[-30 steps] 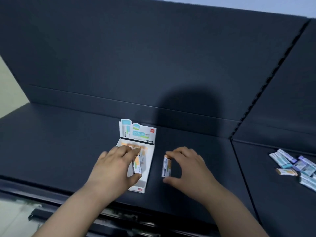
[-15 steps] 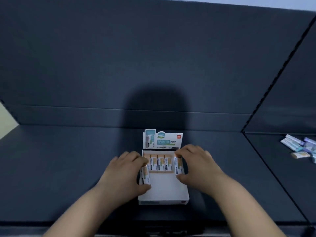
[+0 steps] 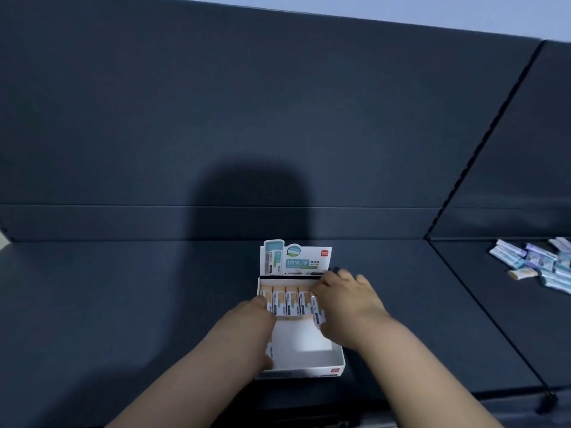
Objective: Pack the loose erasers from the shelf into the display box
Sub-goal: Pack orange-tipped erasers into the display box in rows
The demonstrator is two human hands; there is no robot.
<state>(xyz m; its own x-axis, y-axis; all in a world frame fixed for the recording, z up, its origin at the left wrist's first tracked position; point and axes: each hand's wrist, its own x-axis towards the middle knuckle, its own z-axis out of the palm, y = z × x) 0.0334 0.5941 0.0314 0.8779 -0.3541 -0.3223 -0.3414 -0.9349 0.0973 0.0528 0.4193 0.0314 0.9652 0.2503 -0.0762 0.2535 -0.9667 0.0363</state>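
**Erasers in a row [image 3: 287, 301]**

In the display box [image 3: 309, 370] near the front edge of the shelf [image 3: 154, 304], the right hand [image 3: 349, 301] pinches the row's rightmost eraser [image 3: 318, 310] — the left hand [image 3: 247, 325] covers the left wall, grip hidden. Loose erasers [image 3: 537, 265] lie far right.

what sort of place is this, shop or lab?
Probably a shop shelving bay, or a mock-up of one: a dark shelf with a back panel, a branded display box holding a row of erasers, and loose erasers heaped on the neighbouring shelf.
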